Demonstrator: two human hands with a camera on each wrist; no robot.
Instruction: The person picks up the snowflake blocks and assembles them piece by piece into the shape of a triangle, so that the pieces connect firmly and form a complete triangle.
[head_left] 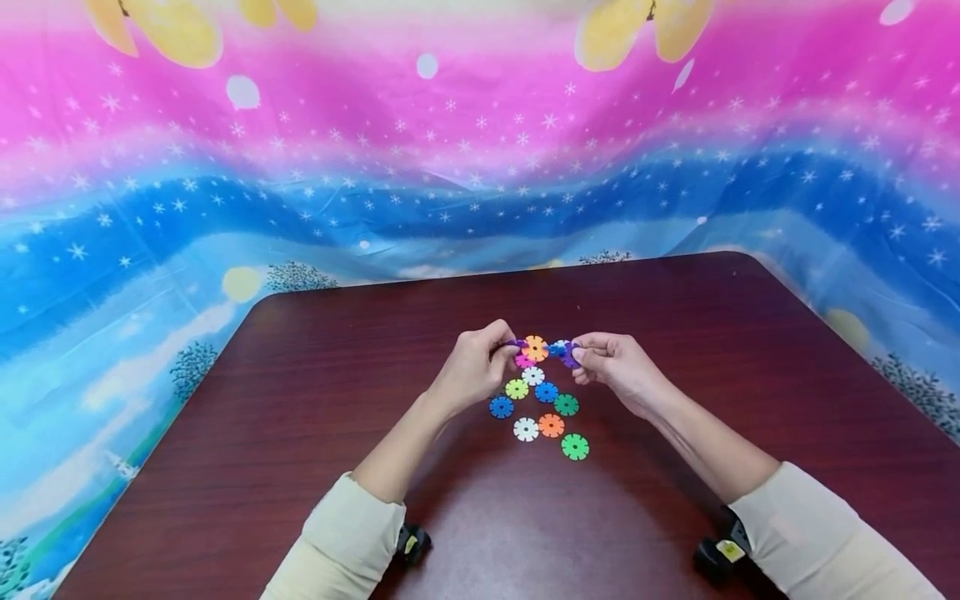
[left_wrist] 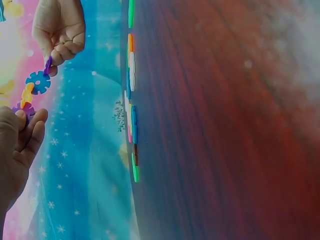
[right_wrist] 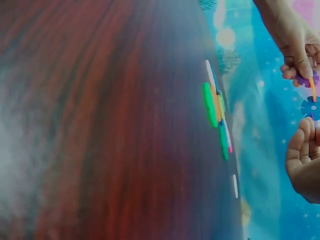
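Note:
A short chain of slotted plastic discs is held up between both hands above the table. My left hand (head_left: 471, 364) pinches the purple disc (right_wrist: 306, 81) at one end. Thumb and fingers of my right hand (head_left: 621, 365) grip another purple disc (head_left: 569, 356) at the other end. Between them an orange disc (head_left: 535, 348) joins a blue disc (left_wrist: 38, 82), their slots interlocked at an angle. Loose discs lie flat below the hands, among them a white one (head_left: 533, 376), a yellow-green one (head_left: 517, 389) and a pink one (head_left: 524, 361) partly covered by the chain.
Nearer on the dark red-brown table (head_left: 300, 467) lie more discs, including an orange one (head_left: 551, 426), a bright green one (head_left: 575, 447) and a blue one (head_left: 501, 407). A patterned cloth (head_left: 450, 167) hangs behind the table edge.

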